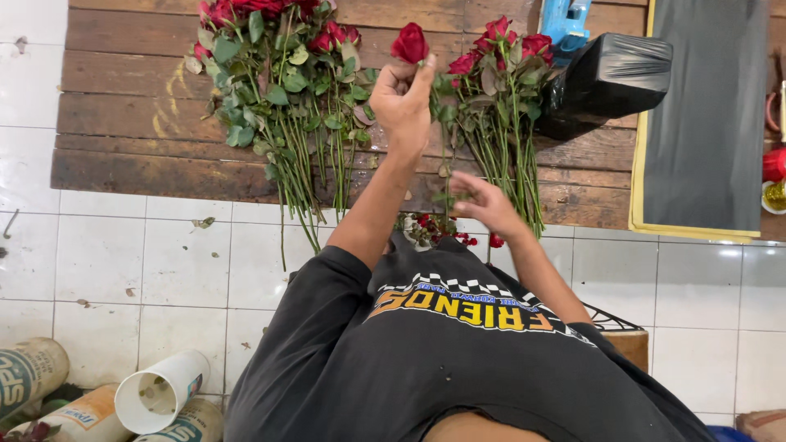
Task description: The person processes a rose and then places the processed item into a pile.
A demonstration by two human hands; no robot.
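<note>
- Tabletop (147,115): we record worn, rough wooden planks, matt.
- Bag (610,82): black glossy plastic.
- Wall tiles (123,262): white, smooth, slightly glossy.
- Shirt (426,360): we note dark matt cloth.

The right hand (483,200) is blurred, so whether its fingers touch the thin green stem is unclear. The top edge cuts off the large bunch of red roses (278,82) and the blue plastic tool (566,20) on the dark wooden plank worktop (131,123). The right edge crops a red container (774,164).
</note>
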